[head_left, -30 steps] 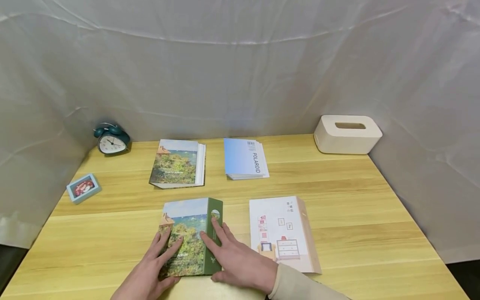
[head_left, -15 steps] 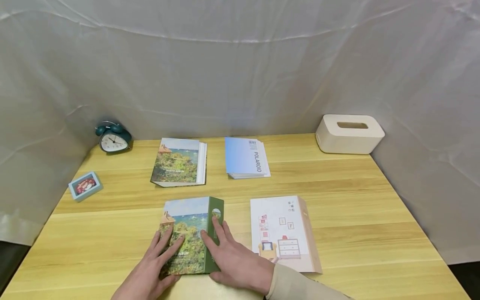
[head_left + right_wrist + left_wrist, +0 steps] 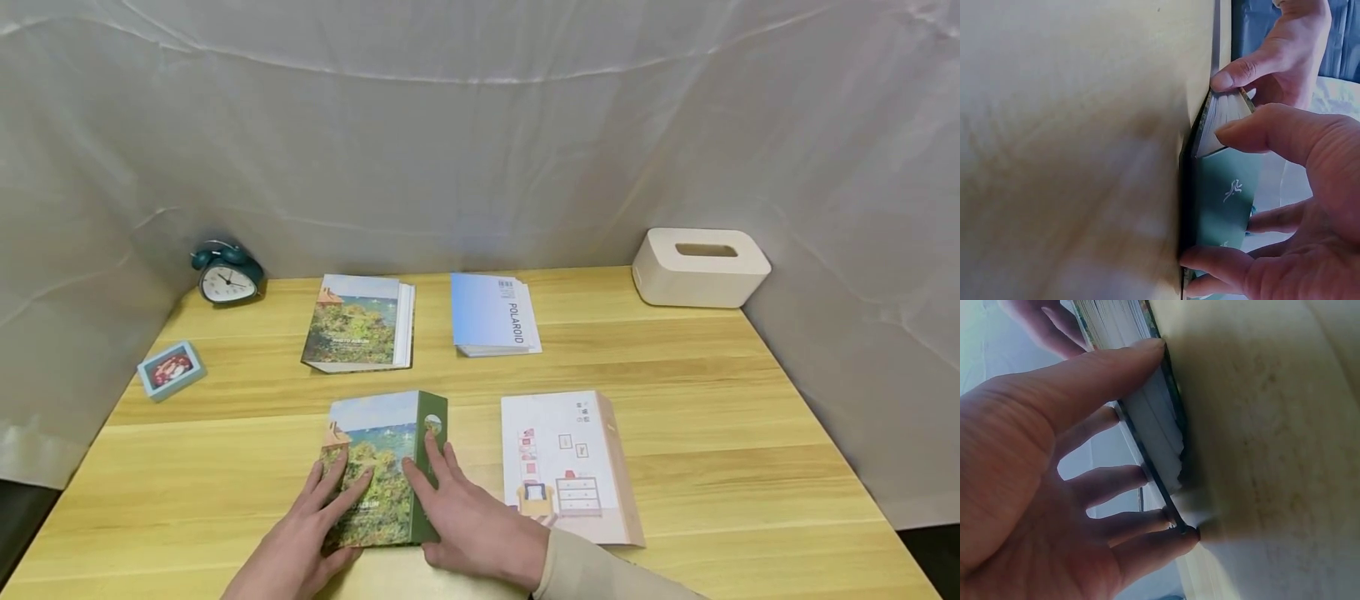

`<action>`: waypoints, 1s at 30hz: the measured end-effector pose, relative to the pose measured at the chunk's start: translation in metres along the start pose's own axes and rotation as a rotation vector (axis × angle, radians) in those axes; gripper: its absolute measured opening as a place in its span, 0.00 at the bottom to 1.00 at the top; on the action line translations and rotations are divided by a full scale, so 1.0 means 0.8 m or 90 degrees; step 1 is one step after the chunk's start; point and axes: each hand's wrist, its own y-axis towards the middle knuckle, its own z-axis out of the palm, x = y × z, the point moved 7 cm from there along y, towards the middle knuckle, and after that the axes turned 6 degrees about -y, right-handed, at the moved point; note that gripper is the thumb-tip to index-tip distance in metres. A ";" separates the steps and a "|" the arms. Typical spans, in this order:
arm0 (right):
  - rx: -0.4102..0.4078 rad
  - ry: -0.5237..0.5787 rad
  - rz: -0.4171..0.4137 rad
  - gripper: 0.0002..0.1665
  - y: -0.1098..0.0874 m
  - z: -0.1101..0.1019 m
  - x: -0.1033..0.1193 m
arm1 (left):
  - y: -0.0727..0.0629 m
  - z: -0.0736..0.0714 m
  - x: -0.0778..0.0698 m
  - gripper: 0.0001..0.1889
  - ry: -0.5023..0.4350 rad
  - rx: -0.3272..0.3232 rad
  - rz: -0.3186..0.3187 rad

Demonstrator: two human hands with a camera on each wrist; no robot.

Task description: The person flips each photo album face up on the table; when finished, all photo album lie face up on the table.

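Observation:
A photo album (image 3: 378,429) with a painted seaside cover and green spine lies on the table near the front edge. My left hand (image 3: 288,533) rests spread fingers on its cover and left side; in the left wrist view the thumb touches the near page edge. From the right, my right hand (image 3: 476,521) lays its fingers along the green spine (image 3: 1229,194), its thumb against the near edge in the right wrist view. Just right of that hand lies a white album (image 3: 555,458) with furniture drawings and a light brown spine. The palms hide parts of the painted cover.
Behind lie a second painted photo album (image 3: 356,325) and a blue Polaroid album (image 3: 483,308), white pages showing. A teal alarm clock (image 3: 227,275) and a small light-blue picture frame (image 3: 171,369) stand left. A white tissue box (image 3: 697,271) sits back right by the grey curtain (image 3: 465,150).
The head view has shifted very slightly. Both hands stay on the painted album, which shows no clear movement on the table.

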 end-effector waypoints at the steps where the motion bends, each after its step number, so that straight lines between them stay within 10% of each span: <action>1: -0.002 -0.005 -0.001 0.58 0.000 -0.001 0.000 | 0.000 0.000 0.000 0.43 0.002 0.002 -0.004; 30: -0.142 -0.143 -0.093 0.47 -0.010 -0.034 0.020 | -0.001 -0.005 -0.003 0.45 -0.067 -0.006 -0.052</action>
